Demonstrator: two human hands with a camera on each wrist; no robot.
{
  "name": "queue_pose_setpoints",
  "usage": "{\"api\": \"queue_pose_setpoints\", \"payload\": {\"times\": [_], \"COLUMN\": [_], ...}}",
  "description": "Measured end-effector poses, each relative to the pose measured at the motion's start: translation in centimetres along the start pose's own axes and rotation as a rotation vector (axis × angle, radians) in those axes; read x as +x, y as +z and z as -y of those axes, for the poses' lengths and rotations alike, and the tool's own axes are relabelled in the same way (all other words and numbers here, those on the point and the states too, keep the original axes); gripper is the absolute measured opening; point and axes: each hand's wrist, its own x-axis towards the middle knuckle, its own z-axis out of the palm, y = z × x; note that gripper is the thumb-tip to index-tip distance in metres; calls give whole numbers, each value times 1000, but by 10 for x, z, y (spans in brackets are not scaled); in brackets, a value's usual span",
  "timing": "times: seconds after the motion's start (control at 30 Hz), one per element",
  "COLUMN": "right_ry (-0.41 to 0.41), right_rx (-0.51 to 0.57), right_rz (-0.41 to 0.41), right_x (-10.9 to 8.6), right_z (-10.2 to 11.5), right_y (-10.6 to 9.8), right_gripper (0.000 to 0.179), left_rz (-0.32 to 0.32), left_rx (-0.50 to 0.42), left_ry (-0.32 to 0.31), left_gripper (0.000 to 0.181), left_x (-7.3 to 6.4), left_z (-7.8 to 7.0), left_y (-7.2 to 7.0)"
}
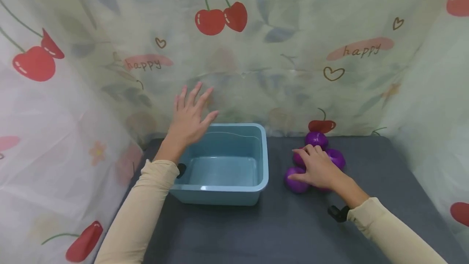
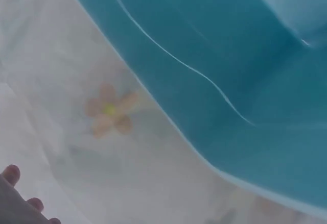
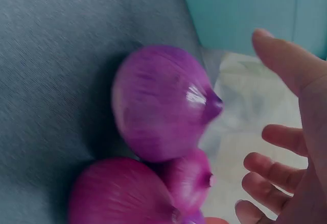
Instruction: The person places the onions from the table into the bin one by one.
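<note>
A light-blue plastic basin (image 1: pixel 220 174) stands on the dark grey table, with nothing inside it. My left hand (image 1: pixel 190 119) hovers over the basin's back left corner, fingers spread and holding nothing. To the right of the basin lies a cluster of several purple onions (image 1: pixel 296 180). My right hand (image 1: pixel 319 167) is above this cluster, thumb and fingers apart, partly covering the onions in the head view. The right wrist view shows the nearest onion (image 3: pixel 161 101) with its pointed tip toward the open palm, beside two redder onions (image 3: pixel 120 193).
A pale curtain (image 1: pixel 242 60) printed with cherries and the word happy hangs behind the table and along both sides. The dark grey tabletop (image 1: pixel 278 231) extends in front of the basin and onions. A black strap piece (image 1: pixel 338 213) sits at the right wrist.
</note>
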Motion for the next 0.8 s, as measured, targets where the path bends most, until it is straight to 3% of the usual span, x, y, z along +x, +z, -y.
{"api": "queue_pose_setpoints", "payload": {"times": [0.2,0.47,0.8], "right_ry": [-34,-53,-69], "right_rx": [-4,-34,10], "right_rz": [-10,-6,1], "right_x": [-9,-14,-15], "right_z": [1,5,11], "right_y": [15,22,32], "right_gripper": [75,60,58], "left_rz": [11,85,167], "left_rx": [11,20,30], "left_ry": [-5,-10,-17], "left_gripper": [69,70,68], "left_x": [-14,-37,-55], "left_z": [33,75,97], "left_y": [-3,-1,-15]}}
